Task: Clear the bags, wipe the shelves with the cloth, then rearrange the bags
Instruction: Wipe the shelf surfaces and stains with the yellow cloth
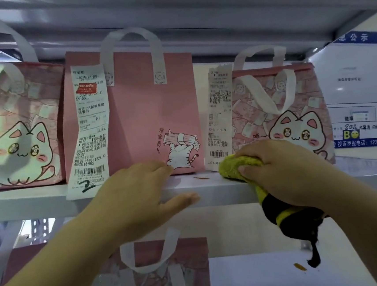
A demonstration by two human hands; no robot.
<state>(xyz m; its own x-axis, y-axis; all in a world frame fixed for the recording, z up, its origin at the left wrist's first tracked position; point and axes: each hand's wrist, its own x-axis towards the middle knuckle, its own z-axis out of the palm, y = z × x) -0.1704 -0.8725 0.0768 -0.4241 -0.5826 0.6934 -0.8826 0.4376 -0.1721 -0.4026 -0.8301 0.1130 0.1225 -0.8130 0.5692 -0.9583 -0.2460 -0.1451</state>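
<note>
Three pink bags stand in a row on the white shelf [27, 200] across the middle of the frame: a cat-print bag [15, 127] at far left, a plain pink bag [143, 115] with a long receipt [87, 134] at centre, and another cat-print bag [281, 110] at right, while a fourth bag [170, 273] sits on the lower shelf at bottom centre. Left of centre, the left hand [137, 194] lies open and flat on the shelf's front edge, fingers touching the base of the plain pink bag and holding nothing. To its right, the right hand [284, 170] is closed around a yellow-and-black cloth [235, 164], pressing it onto the shelf just before the right bag, its loose end hanging below the edge.
</note>
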